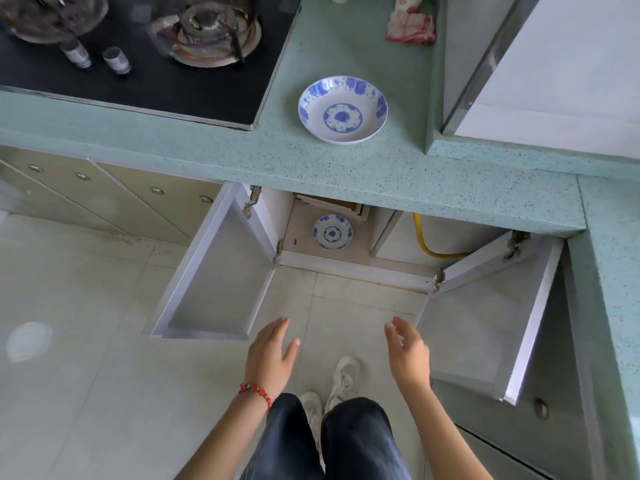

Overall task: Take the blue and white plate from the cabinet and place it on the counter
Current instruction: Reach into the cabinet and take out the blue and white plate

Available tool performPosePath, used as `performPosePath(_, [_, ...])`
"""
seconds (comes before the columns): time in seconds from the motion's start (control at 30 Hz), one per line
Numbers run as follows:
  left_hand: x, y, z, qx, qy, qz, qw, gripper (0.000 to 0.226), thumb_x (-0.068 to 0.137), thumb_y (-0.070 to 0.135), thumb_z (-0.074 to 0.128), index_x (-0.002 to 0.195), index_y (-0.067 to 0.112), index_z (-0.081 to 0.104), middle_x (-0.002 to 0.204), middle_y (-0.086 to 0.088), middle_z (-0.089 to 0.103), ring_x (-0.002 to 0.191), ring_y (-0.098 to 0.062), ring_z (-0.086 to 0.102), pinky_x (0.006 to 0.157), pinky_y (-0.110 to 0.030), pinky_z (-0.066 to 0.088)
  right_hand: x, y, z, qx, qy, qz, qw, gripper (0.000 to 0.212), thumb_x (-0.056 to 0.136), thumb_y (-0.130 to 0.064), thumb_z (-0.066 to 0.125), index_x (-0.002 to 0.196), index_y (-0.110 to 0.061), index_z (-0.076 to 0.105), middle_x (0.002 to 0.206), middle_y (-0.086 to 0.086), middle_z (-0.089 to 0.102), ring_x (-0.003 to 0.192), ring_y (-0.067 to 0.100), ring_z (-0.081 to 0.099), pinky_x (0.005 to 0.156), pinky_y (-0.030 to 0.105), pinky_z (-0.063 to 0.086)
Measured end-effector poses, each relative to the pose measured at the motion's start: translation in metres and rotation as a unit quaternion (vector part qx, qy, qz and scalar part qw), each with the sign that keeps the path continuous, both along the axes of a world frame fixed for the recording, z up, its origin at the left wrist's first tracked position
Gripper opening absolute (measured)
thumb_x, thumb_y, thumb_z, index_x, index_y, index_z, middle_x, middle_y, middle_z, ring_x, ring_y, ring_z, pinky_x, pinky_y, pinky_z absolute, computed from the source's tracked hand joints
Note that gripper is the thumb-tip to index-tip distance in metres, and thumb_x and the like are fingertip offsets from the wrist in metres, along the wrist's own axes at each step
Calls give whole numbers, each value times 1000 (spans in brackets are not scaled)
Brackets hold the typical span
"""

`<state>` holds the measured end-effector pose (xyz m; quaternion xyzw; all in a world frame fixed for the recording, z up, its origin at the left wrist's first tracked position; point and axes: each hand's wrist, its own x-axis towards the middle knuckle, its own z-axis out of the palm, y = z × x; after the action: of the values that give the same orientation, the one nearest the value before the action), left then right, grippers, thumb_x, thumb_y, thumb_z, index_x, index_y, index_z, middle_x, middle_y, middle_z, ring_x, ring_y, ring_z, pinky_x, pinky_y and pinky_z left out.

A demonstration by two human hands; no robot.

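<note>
A blue and white plate [343,110] sits on the speckled green counter [311,164], right of the stove. A second, smaller-looking blue and white plate [332,232] lies on the floor of the open cabinet [298,237] under the counter. My left hand [272,355], with a red bead bracelet at the wrist, hovers low in front of the cabinet with fingers apart and nothing in it. My right hand [407,353] hangs beside it, also spread and holding nothing. Both hands are well short of either plate.
Two cabinet doors stand swung out: the left door [214,275] and the right door [485,317]. A yellow hose [424,240] runs inside the cabinet. A black gas stove [145,60] and a pink cloth [410,27] are on the counter. My shoes [343,379] stand on tile.
</note>
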<state>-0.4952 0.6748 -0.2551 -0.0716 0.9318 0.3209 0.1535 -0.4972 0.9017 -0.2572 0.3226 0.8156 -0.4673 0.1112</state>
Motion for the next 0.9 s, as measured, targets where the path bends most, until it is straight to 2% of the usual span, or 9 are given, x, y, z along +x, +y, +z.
performPosePath(0.13, [-26,16,-20,-112,-14,-101,988,48,93,35,41,136,13,36,146,-5,39,137,-19,30,111,-35,26,-21,10,-22,76,-17,144,987,41,93,-33,43,129,-12,45,136,9,50,122,27,47,96,37,41])
performPosePath(0.3, [-59,25,-55,-168,-34,-155,973,52,94,41,34,138,14,31,150,-5,33,139,-19,24,113,-38,22,-46,18,-57,105,-26,232,967,42,94,-34,40,131,-13,41,138,7,47,125,24,42,99,37,40])
performPosePath(0.47, [-86,28,-99,-180,-42,-170,968,53,94,42,33,138,14,30,150,-6,32,140,-20,23,114,-38,21,-75,18,-99,101,-32,246,964,43,95,-34,38,133,-13,39,140,6,44,128,25,39,99,36,38])
performPosePath(0.67, [-116,30,-171,-194,-52,-208,957,54,94,44,29,139,14,27,150,-6,31,140,-19,23,115,-37,21,-113,12,-168,118,-18,248,961,43,95,-32,38,133,-11,39,141,8,43,130,24,36,106,38,32])
performPosePath(0.9, [-161,34,-268,-183,-27,-183,966,53,94,41,32,138,13,29,149,-7,33,139,-22,24,114,-39,21,-165,3,-269,131,11,253,958,43,94,-31,42,132,-9,41,141,10,44,130,25,37,105,34,31])
